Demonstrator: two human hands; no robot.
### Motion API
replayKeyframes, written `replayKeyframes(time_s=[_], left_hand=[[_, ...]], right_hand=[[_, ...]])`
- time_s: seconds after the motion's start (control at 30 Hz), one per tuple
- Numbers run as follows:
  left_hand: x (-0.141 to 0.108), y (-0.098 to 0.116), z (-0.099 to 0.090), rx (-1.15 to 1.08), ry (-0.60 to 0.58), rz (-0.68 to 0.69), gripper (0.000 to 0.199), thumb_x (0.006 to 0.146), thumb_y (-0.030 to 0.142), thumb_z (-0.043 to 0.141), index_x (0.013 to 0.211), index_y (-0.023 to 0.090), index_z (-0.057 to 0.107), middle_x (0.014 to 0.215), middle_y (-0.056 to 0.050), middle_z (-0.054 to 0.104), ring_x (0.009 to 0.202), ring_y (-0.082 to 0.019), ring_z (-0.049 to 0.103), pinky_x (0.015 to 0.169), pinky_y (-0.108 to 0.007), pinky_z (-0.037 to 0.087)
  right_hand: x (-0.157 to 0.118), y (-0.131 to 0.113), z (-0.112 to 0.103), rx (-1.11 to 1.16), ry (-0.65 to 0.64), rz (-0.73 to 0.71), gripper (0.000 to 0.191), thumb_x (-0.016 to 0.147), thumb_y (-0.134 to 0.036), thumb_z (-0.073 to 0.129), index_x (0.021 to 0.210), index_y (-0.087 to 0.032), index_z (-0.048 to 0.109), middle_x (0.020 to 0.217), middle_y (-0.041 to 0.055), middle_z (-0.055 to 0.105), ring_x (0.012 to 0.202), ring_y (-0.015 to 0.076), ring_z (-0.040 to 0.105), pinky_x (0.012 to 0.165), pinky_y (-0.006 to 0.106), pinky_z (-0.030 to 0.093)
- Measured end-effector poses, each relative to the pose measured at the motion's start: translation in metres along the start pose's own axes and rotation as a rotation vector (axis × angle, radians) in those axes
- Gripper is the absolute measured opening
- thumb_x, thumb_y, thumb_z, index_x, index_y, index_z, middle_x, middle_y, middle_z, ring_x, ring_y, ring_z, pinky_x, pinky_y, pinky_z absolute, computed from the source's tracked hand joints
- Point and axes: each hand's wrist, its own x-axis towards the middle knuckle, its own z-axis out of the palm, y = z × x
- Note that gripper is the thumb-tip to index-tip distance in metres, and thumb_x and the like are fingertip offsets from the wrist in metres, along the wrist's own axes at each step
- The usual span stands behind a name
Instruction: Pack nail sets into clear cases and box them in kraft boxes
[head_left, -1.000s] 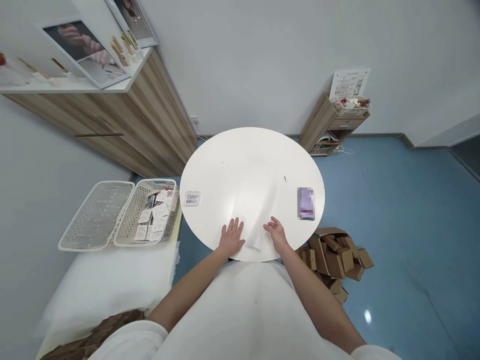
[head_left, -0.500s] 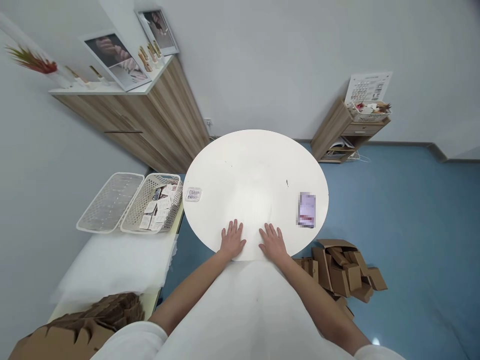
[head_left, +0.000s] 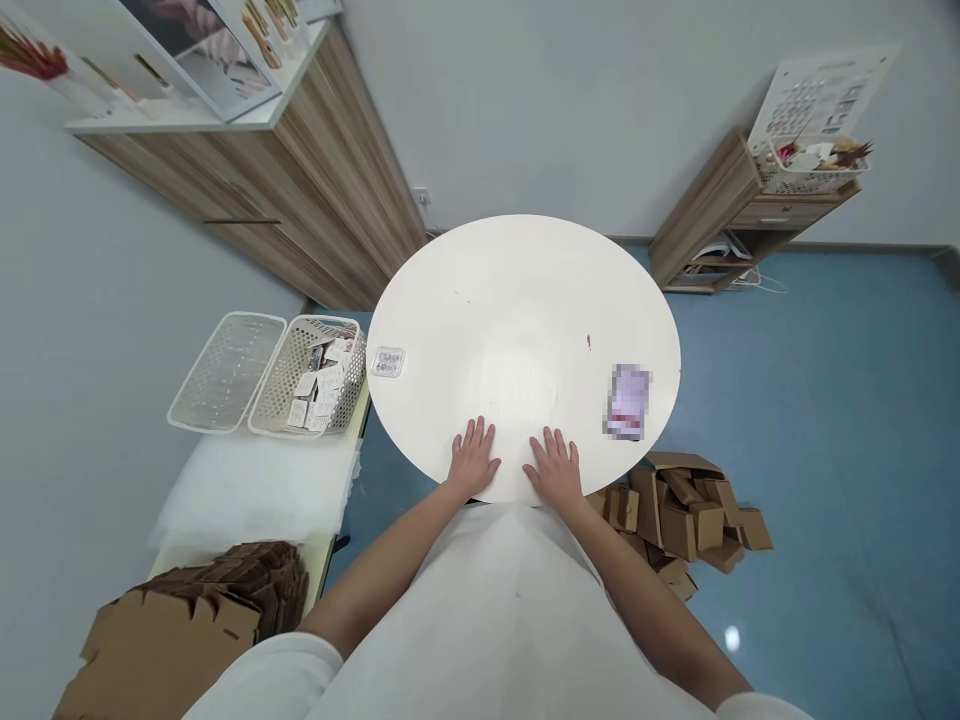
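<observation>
White table, left hand and right hand resting on it

Both hands are lying palm down by the table's near edge, just apart, with fingers spread and pointing forward. Their thumbs are turning inward, toward each other. Each palm is pressing or resting on the white surface; how firmly, I cannot tell. Nor can I tell whether a thin sheet is lying beneath them. White sleeves are covering the upper arms, and a white garment is filling the space between the forearms.

By the table's left rim, a clear case is lying flat, its small contents blurring together. Toward the right rim, a purple packet is lying, masked by pixel blocks. One small dark mark is showing beyond the packet, a little to its left.

Left of the table, a perforated basket is holding printed cards. Another basket is standing beside it, holding clear pieces. Nearer, translucent sheets are lying flat, and flattened cardboard is stacking up below them. Brown boxes are sitting in a heap on the blue floor, right of the table.
</observation>
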Motion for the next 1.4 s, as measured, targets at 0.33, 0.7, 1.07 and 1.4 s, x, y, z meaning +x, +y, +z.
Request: replayKeyframes(time_s=[0.33,0.7,1.07,1.4], left_hand=[[-0.007,-0.045,-0.018,-0.178,0.124,-0.066,0.06,0.082,0.04,0.038,0.136,0.019,0.02,0.145,-0.011,0.011,0.132,-0.027,0.008,0.101,-0.049,0.017],[0.024,-0.213,-0.071,-0.718,0.38,-0.32,0.067,0.074,0.025,0.05,0.134,0.018,0.02,0.143,-0.008,0.016,0.131,-0.023,0.017,0.107,-0.038,0.019],[0.056,-0.24,-0.067,-1.092,0.198,-0.331,0.074,0.071,0.023,0.055,0.136,0.017,0.019,0.14,-0.011,0.026,0.127,-0.026,0.025,0.103,-0.041,0.025],[0.04,-0.192,-0.056,-1.1,0.228,-0.228,0.066,0.068,0.015,0.05,0.131,0.02,0.03,0.131,-0.008,0.04,0.118,-0.021,0.039,0.097,-0.036,0.036]], right_hand=[[0.041,-0.056,-0.02,0.009,0.047,0.002,0.052,0.085,-0.043,0.031,0.13,-0.017,0.03,0.143,0.0131,0.017,0.132,0.028,0.01,0.101,0.047,0.016],[0.151,-0.183,-0.02,0.555,-0.259,0.011,0.063,0.08,-0.053,0.036,0.133,-0.017,0.028,0.136,0.0086,0.034,0.124,0.0233,0.031,0.101,0.038,0.028],[0.195,-0.248,-0.031,1.046,-0.383,0.151,0.074,0.072,-0.053,0.052,0.134,-0.023,0.024,0.145,0.0017,0.014,0.131,0.0222,0.017,0.103,0.039,0.028],[0.154,-0.203,-0.027,1.154,-0.244,0.172,0.068,0.073,-0.048,0.053,0.132,-0.025,0.029,0.143,0.0019,0.021,0.129,0.0195,0.023,0.104,0.037,0.027]])
